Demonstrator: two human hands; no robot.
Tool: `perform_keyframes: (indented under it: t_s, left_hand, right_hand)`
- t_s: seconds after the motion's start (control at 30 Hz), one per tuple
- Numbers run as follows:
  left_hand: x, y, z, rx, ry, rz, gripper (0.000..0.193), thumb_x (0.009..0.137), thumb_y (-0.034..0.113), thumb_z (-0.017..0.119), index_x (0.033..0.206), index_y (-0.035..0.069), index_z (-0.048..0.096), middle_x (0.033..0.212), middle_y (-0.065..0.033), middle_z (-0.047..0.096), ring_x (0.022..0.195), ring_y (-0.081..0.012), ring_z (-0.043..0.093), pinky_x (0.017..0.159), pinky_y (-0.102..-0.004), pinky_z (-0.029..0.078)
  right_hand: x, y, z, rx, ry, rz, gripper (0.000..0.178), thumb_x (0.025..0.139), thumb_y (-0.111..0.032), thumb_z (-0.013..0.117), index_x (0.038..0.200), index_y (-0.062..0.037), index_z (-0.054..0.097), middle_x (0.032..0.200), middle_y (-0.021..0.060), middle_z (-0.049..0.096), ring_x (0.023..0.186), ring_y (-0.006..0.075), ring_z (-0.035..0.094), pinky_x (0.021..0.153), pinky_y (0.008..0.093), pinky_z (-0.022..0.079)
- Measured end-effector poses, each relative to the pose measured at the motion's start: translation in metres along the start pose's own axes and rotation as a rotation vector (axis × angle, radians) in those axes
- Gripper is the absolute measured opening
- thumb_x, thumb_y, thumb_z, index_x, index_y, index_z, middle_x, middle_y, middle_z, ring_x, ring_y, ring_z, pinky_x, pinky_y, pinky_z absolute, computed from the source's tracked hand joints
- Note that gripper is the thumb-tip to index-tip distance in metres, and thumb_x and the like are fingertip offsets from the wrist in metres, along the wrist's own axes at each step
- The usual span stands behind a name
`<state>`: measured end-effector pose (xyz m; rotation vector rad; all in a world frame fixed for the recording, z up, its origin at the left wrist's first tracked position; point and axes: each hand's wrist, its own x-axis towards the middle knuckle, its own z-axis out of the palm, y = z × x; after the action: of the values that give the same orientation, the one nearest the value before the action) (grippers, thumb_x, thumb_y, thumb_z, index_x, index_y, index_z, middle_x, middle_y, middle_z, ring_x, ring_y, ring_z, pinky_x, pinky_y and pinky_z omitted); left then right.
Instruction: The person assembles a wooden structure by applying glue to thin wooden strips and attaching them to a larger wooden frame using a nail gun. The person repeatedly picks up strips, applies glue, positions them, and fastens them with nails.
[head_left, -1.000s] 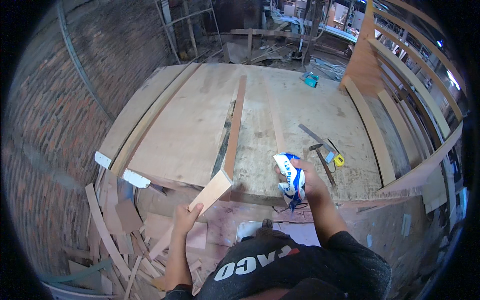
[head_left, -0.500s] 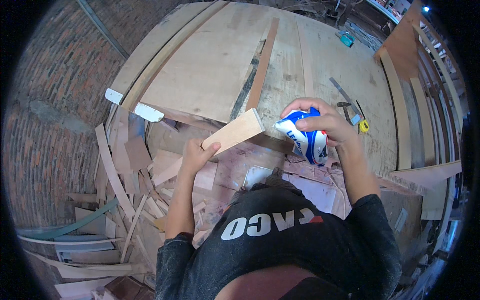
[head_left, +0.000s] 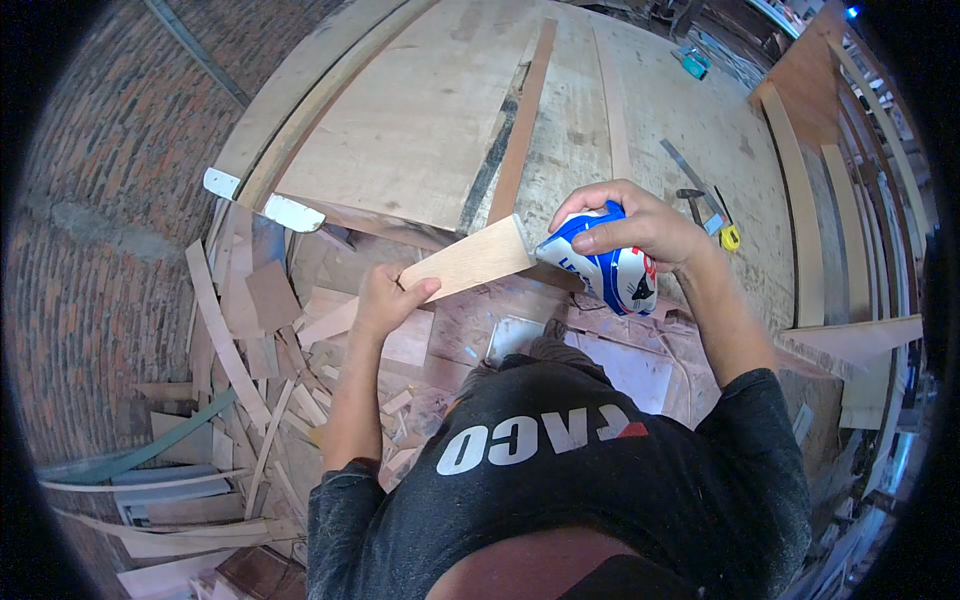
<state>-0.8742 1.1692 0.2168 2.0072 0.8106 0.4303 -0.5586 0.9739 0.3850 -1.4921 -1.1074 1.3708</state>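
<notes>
My left hand (head_left: 388, 298) grips a pale flat wooden board (head_left: 470, 262), thumb on its upper face and fingers underneath. The board slants up to the right over the bench's near edge, and its far end looks whitish. My right hand (head_left: 648, 230) is wrapped round a soft blue-and-white glue bottle (head_left: 612, 278). The bottle tilts left, with its narrow nozzle right at the board's end; whether the two touch, I cannot tell.
Beyond my hands spreads a plywood bench top (head_left: 400, 130) with a brown wood strip (head_left: 525, 120). A hammer (head_left: 690, 200), a steel ruler (head_left: 684, 170) and a yellow tape measure (head_left: 730, 238) lie right. Wood offcuts (head_left: 225, 330) litter the floor left, beside a brick wall (head_left: 100, 180).
The glue bottle has come left, bringing its nozzle closer to the board's end. Both hands keep their grip, and the board has shifted only slightly.
</notes>
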Motion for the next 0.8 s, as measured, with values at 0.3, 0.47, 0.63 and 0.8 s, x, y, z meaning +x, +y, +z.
perform_keyframes:
  t_s: [0.3, 0.47, 0.63, 0.8]
  left_hand:
    - [0.004, -0.008, 0.002, -0.004, 0.024, 0.04, 0.057, 0.077, 0.054, 0.086, 0.072, -0.001, 0.073, 0.056, -0.0081, 0.062, 0.054, -0.0139, 0.059, 0.053, -0.0363, 0.046]
    - [0.006, -0.01, 0.003, 0.016, -0.009, 0.039, 0.057, 0.076, 0.055, 0.086, 0.071, -0.001, 0.073, 0.057, -0.0088, 0.062, 0.054, -0.0155, 0.061, 0.054, -0.0367, 0.047]
    - [0.004, -0.006, 0.004, -0.002, 0.019, 0.068, 0.055, 0.076, 0.053, 0.086, 0.07, 0.0, 0.072, 0.057, -0.0098, 0.064, 0.054, -0.017, 0.062, 0.054, -0.0365, 0.047]
    - [0.003, -0.005, 0.006, 0.014, 0.0, 0.078, 0.054, 0.077, 0.051, 0.086, 0.071, -0.001, 0.072, 0.06, -0.0102, 0.065, 0.056, -0.0173, 0.063, 0.054, -0.0378, 0.047]
  right_hand:
    - [0.006, -0.001, -0.002, -0.06, 0.009, 0.012, 0.041, 0.077, -0.024, 0.085, 0.11, -0.0025, 0.076, 0.1, 0.0074, 0.074, 0.093, 0.016, 0.069, 0.086, 0.0286, 0.054]
    - [0.011, -0.003, -0.005, -0.063, 0.0, 0.025, 0.04, 0.081, -0.028, 0.083, 0.112, -0.0036, 0.076, 0.102, 0.0073, 0.073, 0.095, 0.0158, 0.068, 0.086, 0.0286, 0.052]
    - [0.018, -0.003, -0.005, -0.052, 0.057, -0.019, 0.042, 0.077, -0.024, 0.085, 0.11, -0.0011, 0.074, 0.099, 0.0074, 0.073, 0.089, 0.0142, 0.068, 0.083, 0.0271, 0.053]
    - [0.019, -0.004, -0.013, -0.092, 0.037, -0.096, 0.04, 0.08, -0.025, 0.084, 0.111, -0.001, 0.074, 0.1, 0.0065, 0.073, 0.091, 0.0134, 0.067, 0.084, 0.0267, 0.053]
